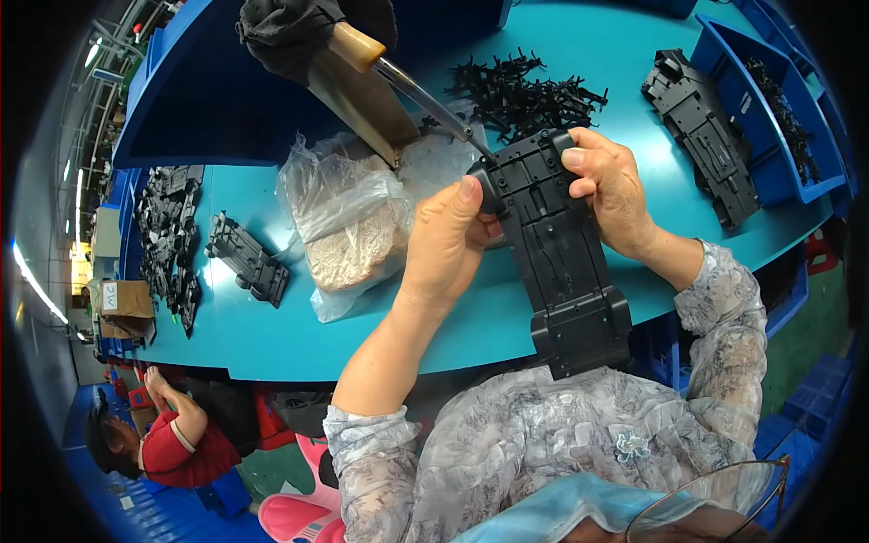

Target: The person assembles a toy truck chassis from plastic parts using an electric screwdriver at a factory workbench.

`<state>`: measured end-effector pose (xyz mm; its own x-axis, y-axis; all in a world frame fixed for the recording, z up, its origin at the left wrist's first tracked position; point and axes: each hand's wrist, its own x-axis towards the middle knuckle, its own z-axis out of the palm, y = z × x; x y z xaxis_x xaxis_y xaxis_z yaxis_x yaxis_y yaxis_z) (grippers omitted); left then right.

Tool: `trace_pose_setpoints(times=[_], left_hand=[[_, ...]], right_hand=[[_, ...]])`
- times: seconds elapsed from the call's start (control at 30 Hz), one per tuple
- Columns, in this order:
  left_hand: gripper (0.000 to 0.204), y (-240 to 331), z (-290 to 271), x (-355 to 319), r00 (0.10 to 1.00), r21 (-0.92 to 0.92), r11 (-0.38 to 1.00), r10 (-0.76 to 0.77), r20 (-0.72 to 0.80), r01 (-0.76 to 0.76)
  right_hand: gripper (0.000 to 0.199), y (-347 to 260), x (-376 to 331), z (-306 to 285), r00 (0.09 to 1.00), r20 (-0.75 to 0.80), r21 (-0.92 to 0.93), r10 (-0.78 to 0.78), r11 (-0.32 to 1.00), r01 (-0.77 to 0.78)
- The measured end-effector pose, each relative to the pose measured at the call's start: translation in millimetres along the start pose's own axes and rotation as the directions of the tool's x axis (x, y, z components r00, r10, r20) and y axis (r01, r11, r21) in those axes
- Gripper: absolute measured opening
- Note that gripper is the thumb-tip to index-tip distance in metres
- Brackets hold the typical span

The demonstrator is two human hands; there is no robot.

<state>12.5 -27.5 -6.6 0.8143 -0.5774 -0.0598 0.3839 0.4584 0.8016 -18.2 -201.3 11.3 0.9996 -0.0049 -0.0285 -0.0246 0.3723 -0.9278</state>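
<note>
black chassis (559, 258) between left hand (445, 237) and right hand (614, 192)

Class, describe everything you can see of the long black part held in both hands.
The long black part looks like moulded plastic, with a flatter, narrower middle, rounded bulges on both sides at each end, and small holes and ridges toward the far end. It is held above the teal table, pointing away from the person and leaning slightly left. The left hand grips its far left bulge, the right hand its far right one. A tool with a yellowish handle reaches its far left corner; contact is unclear.
</note>
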Motion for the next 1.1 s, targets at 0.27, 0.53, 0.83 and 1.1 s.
trace_pose_setpoints(times=[0.27, 0.53, 0.83, 1.1], left_hand=[[0.037, -8.5, -4.9, 1.0, 0.999, -0.022, 1.0, 0.006, -0.047, -0.007], [0.037, -6.3, 0.9, 6.1, 0.995, -0.081, 0.997, -0.023, -0.1, 0.015], [0.03, -2.0, -6.9, 17.1, 0.983, -0.191, 0.982, -0.044, -0.181, 0.009], [0.025, 6.1, 2.4, 22.2, 0.98, -0.216, 0.976, -0.035, -0.195, -0.008]], right_hand=[[0.019, 7.9, 5.1, -5.1, 1.0, -0.012, -0.016, 0.029, 0.999, -0.029], [0.019, 10.0, 9.9, -4.4, 0.998, -0.037, 0.004, 0.058, 0.998, -0.058], [0.018, 16.6, 23.3, -5.9, 0.991, -0.087, 0.075, 0.099, 0.993, -0.092], [0.026, 3.5, 26.2, 0.2, 0.98, -0.154, 0.063, 0.129, 0.991, -0.12]])
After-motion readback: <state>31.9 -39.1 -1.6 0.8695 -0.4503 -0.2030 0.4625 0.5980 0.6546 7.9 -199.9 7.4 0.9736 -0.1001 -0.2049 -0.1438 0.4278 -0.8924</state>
